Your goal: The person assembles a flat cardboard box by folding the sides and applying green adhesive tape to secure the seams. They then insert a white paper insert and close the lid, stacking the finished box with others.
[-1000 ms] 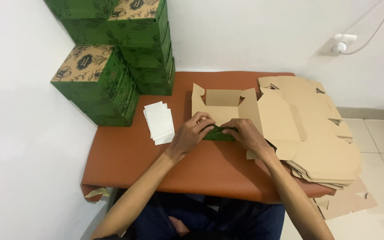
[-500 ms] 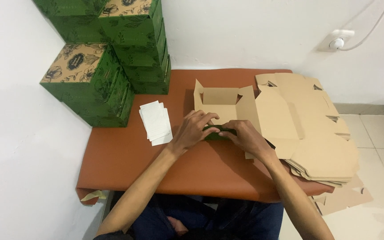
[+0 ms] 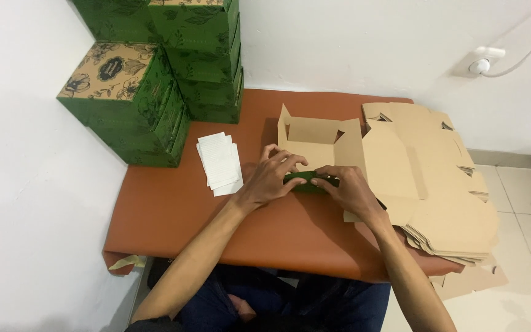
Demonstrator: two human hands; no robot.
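Box blank [image 3: 318, 144] lies half-folded at the middle of the orange-brown tabletop [image 3: 173, 215], its rear wall and two side flaps already upright, its plain brown inner face upward. A stack of flat blanks [image 3: 437, 184] lies just to its right, overhanging the tabletop edge; finished green boxes [image 3: 155, 80] are stacked at the rear left, and a small pile of white paper slips [image 3: 219, 161] lies near the left hand. Left hand [image 3: 273, 178] and right hand [image 3: 346, 189] are both curled closed over the green front flap [image 3: 305, 182], fingertips pinching it. For a clean fold, judged from this position: press evenly along the whole crease, keep the side flaps tucked inside, and hold the base flat.
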